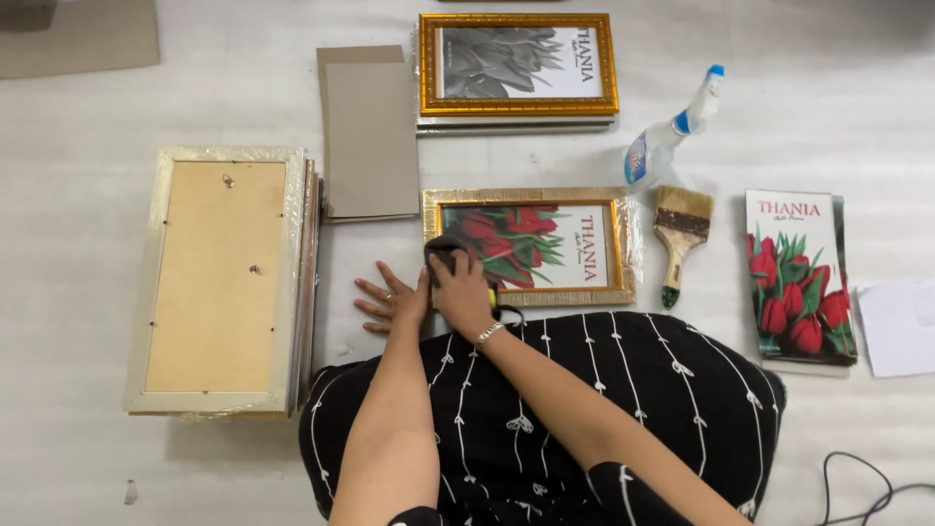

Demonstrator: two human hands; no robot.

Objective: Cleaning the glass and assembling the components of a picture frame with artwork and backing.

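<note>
A gold picture frame [575, 292] with a red tulip print lies on the white floor in front of me, still partly in clear wrap. My right hand [462, 292] is shut on a dark cloth [445, 245] and presses it on the frame's lower left corner. My left hand [392, 299] lies flat on the floor just left of the frame, fingers spread, holding nothing. My lap in black patterned fabric [604, 390] covers the floor below the frame.
A stack of wrapped frames lies face down [219, 278] at left. Grey backing boards [368, 131] and a second gold frame [517, 64] lie further away. A spray bottle [672, 131], a paint brush [679, 239], tulip prints [799, 276], white paper [901, 326] and a cable [857, 487] are at right.
</note>
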